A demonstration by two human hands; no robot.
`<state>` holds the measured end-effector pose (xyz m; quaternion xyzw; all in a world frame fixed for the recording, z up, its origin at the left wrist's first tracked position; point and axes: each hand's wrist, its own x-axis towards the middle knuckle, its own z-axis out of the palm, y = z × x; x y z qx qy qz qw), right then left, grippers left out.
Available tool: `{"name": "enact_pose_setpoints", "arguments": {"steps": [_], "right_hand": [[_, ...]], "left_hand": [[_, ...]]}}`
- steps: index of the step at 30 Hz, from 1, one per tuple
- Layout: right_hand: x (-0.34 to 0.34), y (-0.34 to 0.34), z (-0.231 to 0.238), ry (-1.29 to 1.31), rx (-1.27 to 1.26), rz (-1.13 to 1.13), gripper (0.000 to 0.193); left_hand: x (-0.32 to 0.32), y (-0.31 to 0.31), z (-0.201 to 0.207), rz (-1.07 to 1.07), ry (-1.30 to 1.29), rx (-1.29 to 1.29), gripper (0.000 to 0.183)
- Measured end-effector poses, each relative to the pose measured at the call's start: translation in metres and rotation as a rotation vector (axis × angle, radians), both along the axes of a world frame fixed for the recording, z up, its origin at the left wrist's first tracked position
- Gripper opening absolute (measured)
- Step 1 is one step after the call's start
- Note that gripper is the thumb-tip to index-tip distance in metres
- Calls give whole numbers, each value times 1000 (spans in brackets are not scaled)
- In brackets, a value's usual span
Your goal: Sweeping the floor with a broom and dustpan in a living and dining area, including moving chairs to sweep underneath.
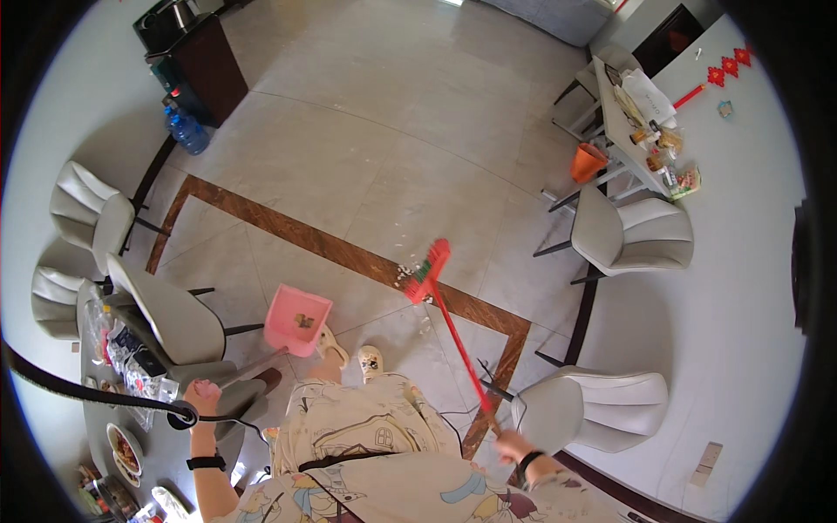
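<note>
My right hand (513,446) is closed round the handle end of a red broom (459,342). The broom's red head with green bristles rests on the tiled floor ahead of me, across the brown border strip. Small white scraps (404,274) lie by its left side, with a few more scattered beyond and nearer my feet. On the left, my left hand (203,397) grips the long handle of a pink dustpan (283,321). The pan sits on the floor just left of my feet, its mouth facing away from me and a little brownish debris inside.
A cluttered dining table (161,436) stands at my left, with a pale chair (166,305) close to the dustpan. Another pale chair (549,410) is near the broom handle. Farther right are an orange bin (588,163) and a white desk (621,131); blue water bottles (186,131) stand far left.
</note>
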<state>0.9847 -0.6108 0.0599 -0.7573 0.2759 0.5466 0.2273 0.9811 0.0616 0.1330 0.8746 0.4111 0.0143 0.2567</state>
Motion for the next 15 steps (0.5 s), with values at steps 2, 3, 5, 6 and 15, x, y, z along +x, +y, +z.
{"name": "enact_pose_setpoints", "arguments": {"steps": [2,3,5,6,15], "right_hand": [[-25,46,29,67,107,-16,25],[-73,48,0,-147,89,32,24],[-129,42,-62,-357,57,75,23],[-132,38,-91,-313,106,144,20],[7,46,-144,-192,600,-76,12]], "left_hand": [[18,16,-7,6,20,-91,39],[34,23,-13,-19,20,-109,39],[60,31,-25,-32,-16,-127,43],[73,32,-16,-9,29,-204,49],[143,147,-152,-473,131,47,36]]}}
